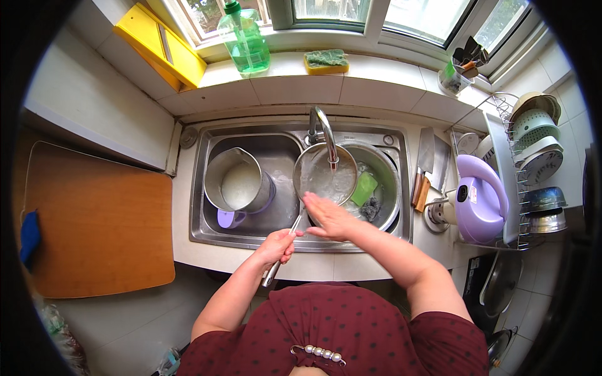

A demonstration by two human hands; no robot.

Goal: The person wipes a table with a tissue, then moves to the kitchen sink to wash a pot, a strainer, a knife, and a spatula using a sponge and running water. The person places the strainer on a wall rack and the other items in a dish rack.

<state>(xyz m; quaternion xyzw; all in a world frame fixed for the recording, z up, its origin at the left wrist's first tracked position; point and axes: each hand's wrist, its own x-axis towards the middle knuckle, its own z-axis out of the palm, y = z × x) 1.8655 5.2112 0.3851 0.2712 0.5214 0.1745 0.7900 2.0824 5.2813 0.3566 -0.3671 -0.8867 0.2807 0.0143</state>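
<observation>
My left hand (276,247) is closed around the metal handle of a round fine-mesh strainer (308,176), held under the chrome faucet (324,127). Water runs from the spout into it. My right hand (329,218) has its fingers extended at the strainer's near rim; it grips nothing that I can see. Below the strainer, a metal basin (394,188) in the right sink bowl holds water, a green scouring pad (364,189) and a dark scrubber (370,208). A metal pot (258,197) with a purple base part, whitish inside, stands in the left sink bowl (282,221).
Two wooden-handled cleavers (425,150) lie right of the sink, near a purple lidded jug-like appliance (479,202) and a dish rack (519,188). A brown board (103,225) is at left. On the sill are a yellow slicer (160,47), green soap bottle (247,44) and sponge (326,62).
</observation>
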